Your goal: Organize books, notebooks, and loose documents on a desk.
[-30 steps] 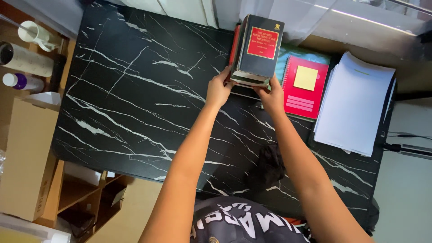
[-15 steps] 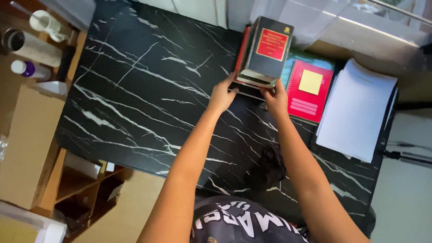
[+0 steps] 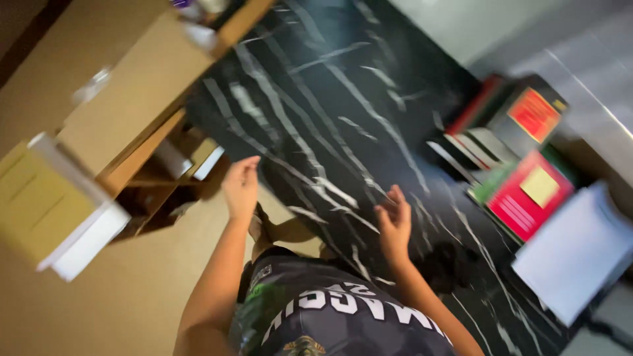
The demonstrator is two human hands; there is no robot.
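The view is blurred and tilted. My left hand (image 3: 241, 183) hangs in the air off the near edge of the black marble table (image 3: 330, 99), fingers loosely apart, holding nothing. Over the table's near part my right hand (image 3: 394, 221) is also empty, fingers spread. A stack of books (image 3: 511, 125) with a dark, red-labelled volume on top stands at the far right of the table, well away from both hands. Beside it lies a red spiral notebook (image 3: 527, 198) with a yellow sticky note, then a pile of white paper (image 3: 580, 254).
A brown cardboard box (image 3: 128, 82) and a wooden shelf unit (image 3: 165, 165) stand left of the table. A yellow and white box (image 3: 56, 211) sits at the lower left. A dark crumpled cloth (image 3: 448, 264) lies on the table near my right arm.
Both hands have let go of the book stack and pulled back toward my body. The camera has swung left and tilted, so the books now sit at the upper right.
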